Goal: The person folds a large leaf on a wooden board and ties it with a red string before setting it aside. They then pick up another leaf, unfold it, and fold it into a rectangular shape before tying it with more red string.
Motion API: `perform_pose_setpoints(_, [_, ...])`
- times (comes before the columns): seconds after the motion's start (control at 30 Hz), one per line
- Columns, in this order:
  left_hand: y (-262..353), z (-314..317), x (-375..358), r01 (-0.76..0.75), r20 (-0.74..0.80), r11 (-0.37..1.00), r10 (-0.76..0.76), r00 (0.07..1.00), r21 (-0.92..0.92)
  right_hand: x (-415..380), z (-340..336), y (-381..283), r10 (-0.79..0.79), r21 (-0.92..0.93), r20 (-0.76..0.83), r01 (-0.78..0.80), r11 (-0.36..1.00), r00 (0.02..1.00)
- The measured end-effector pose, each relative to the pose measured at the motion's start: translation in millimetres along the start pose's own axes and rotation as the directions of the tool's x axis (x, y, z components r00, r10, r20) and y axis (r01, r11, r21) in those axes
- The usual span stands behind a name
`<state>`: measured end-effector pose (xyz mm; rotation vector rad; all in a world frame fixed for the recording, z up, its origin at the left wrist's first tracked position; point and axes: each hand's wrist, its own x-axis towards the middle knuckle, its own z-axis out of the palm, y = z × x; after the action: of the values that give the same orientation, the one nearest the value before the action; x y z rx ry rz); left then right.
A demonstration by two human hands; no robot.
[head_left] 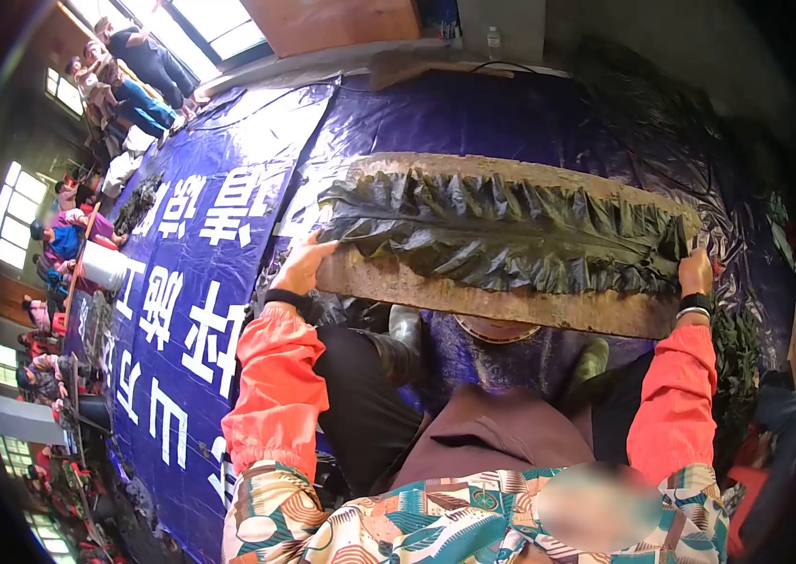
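A long, dark green kelp blade (501, 230) with ruffled edges lies stretched lengthwise across a worn wooden board (473, 299) in front of me. My left hand (301, 265) is closed at the kelp's left end, by the board's edge; its fingers are partly hidden. At the opposite end, my right hand (696, 273) is closed on the kelp's tip beside the board's right edge. Beneath the board, between my legs, part of a round object (496, 329) with a pale rim shows.
A blue printed tarp (200, 310) covers the floor. Dark kelp piles lie at the right (741, 367) and upper right (633, 80). Several people stand or sit along the left side. A plastic bottle (494, 38) stands by the far wall.
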<state>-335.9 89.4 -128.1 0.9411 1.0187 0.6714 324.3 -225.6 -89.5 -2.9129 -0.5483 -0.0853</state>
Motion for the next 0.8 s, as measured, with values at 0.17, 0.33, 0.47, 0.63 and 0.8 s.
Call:
perform_pose_setpoints(0.17, [8.4, 2.0, -6.5, -0.044, -0.219, 0.971, 0.097, 0.971, 0.234, 12.4, 15.5, 4.5, 0.007, -0.029, 0.006, -0.006, 1.000, 1.000])
perform_pose_setpoints(0.33, [24.6, 23.4, -34.6, -0.092, -0.365, 0.996, 0.081, 0.928, -0.014, 14.3, 13.0, -2.0, -0.002, -0.009, 0.023, 0.002, 1.000, 1.000])
perform_pose_setpoints(0.47, [-8.8, -31.0, -2.8, 0.179, -0.303, 0.984, -0.166, 0.938, 0.016, 12.0, 11.7, -0.4, 0.031, -0.002, 0.030, -0.031, 1.000, 0.999])
perform_pose_setpoints(0.63, [-30.6, -49.9, 6.5, 0.302, -0.320, 0.953, -0.295, 0.900, -0.028, 16.8, 24.4, 10.2, -0.011, 0.116, -0.050, 0.017, 0.993, 0.999])
perform_pose_setpoints(0.8, [-38.8, -2.6, -33.3, -0.023, -0.038, 0.955, 0.035, 0.999, 0.296, 41.9, 48.2, 43.8, -0.043, 0.238, 0.006, 0.041, 0.970, 0.999])
